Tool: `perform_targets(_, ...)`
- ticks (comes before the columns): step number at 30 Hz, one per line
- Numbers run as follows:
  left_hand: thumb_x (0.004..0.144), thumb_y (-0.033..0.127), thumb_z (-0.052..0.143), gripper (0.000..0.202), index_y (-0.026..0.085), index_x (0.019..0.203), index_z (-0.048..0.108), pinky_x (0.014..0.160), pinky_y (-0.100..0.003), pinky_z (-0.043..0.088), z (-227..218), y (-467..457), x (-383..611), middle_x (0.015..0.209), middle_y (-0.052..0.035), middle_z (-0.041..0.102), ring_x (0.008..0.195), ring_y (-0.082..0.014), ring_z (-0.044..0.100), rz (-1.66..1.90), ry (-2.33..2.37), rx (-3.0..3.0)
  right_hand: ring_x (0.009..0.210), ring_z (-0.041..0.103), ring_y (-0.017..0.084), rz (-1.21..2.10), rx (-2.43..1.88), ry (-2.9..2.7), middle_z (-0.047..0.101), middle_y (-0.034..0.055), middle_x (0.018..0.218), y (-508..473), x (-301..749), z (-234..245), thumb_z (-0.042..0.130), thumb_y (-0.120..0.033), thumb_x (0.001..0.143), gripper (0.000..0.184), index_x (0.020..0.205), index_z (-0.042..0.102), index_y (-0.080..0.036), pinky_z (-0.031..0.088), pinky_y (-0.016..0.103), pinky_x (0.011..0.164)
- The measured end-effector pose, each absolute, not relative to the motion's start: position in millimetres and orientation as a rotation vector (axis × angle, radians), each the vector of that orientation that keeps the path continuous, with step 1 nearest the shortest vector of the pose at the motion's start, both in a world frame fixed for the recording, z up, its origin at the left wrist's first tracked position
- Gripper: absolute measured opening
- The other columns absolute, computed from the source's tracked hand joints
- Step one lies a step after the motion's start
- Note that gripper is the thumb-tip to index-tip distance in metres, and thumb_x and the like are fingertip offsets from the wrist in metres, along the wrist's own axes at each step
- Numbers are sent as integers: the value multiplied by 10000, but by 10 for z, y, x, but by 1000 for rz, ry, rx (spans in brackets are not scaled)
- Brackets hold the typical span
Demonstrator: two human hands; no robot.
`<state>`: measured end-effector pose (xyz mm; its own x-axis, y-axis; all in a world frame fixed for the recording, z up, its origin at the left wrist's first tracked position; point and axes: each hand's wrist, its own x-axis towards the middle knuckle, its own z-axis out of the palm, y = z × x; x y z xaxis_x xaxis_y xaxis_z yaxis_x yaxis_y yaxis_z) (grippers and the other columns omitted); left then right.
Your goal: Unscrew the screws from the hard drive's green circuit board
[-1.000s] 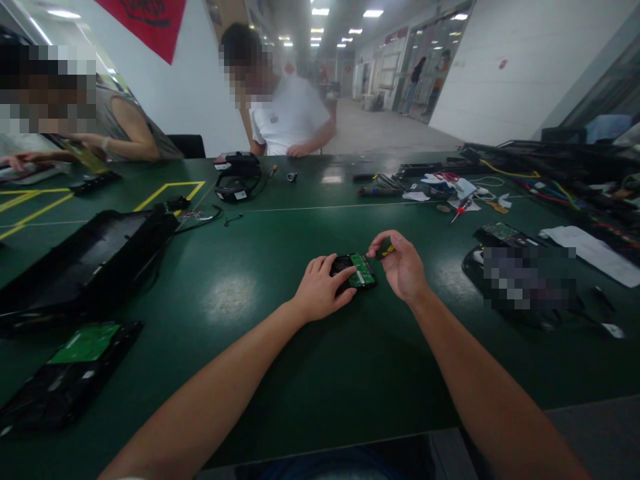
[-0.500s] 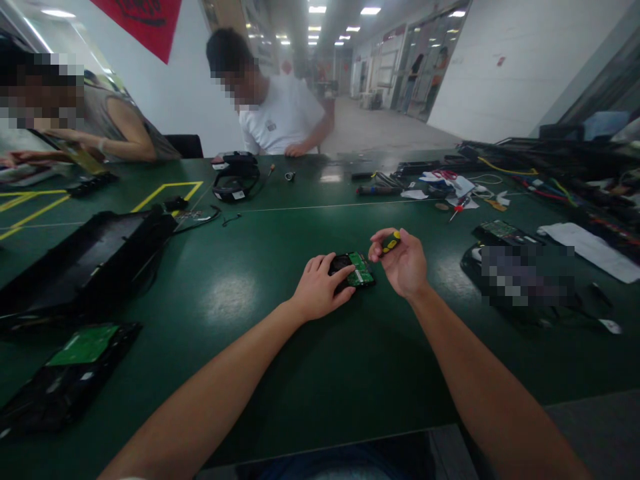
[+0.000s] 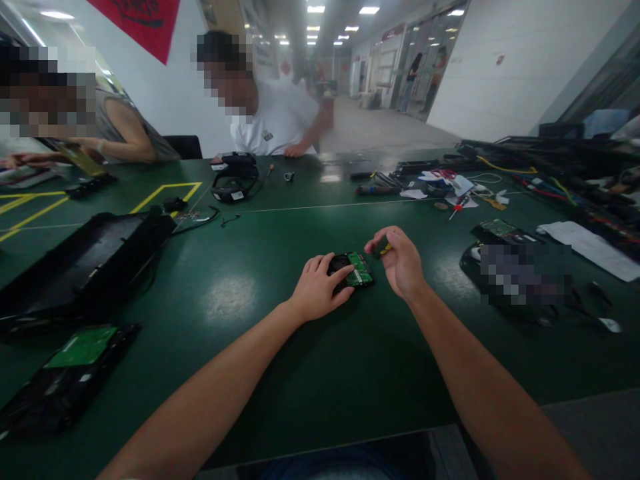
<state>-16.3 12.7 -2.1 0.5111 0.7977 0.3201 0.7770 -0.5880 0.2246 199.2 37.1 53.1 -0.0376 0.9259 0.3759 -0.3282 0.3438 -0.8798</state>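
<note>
A small black hard drive (image 3: 361, 268) with a green circuit board lies flat on the green table. My left hand (image 3: 320, 287) steadies it from the left, with the thumb at its near edge and the fingers over its left part. Close to the drive's right side, my right hand (image 3: 403, 267) is closed around a black-and-yellow screwdriver (image 3: 385, 249). Only a bit of the handle shows between the fingers; its tip cannot be made out.
To the left lie a long black housing (image 3: 95, 267) and a black panel with a green board (image 3: 83, 350). On the right are another circuit board (image 3: 500, 230), a white cloth (image 3: 590, 250) and bundled cables (image 3: 565, 180). Two people (image 3: 280, 113) sit across the table.
My right hand has turned the screwdriver, and its fingers now cover more of the handle. My left hand and the hard drive stay in place. The person opposite has leaned slightly left.
</note>
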Motion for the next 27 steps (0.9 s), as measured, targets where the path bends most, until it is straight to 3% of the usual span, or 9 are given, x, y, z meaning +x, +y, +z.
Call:
perform_targets(4, 996, 598, 556, 585, 356, 1526, 600, 1182, -635, 358, -26, 131, -163, 1590, -145, 447, 1457, -418, 393, 607, 1400, 2687, 731, 638, 200, 1218, -643, -1126, 627, -14, 794, 367, 1991, 544, 675, -554, 931, 293, 896, 598, -274, 529, 371, 747)
perform_targets(8, 1002, 601, 544, 586, 354, 1530, 595, 1180, -632, 359, -25, 127, -163, 1591, -147, 443, 1464, -417, 386, 606, 1402, 2694, 632, 541, 172, 1248, -641, -1144, 543, -24, 700, 369, 1986, 553, 622, -586, 963, 333, 895, 645, -261, 465, 334, 646)
perform_targets(17, 1009, 606, 531, 579, 360, 1528, 598, 1177, -631, 362, -27, 137, -170, 1595, -141, 443, 1449, -414, 392, 606, 1393, 2686, 649, 536, 182, 1246, -664, -1090, 541, -2, 738, 362, 1959, 572, 538, -725, 969, 493, 915, 696, -261, 484, 353, 649)
perform_targets(27, 1024, 624, 501, 596, 342, 1542, 587, 1207, -623, 345, -22, 214, -245, 1634, -151, 403, 1489, -418, 369, 571, 1303, 2739, 740, 607, 177, 1150, -668, -1199, 624, -2, 822, 403, 2009, 538, 642, -590, 969, 342, 1048, 750, -275, 502, 331, 720)
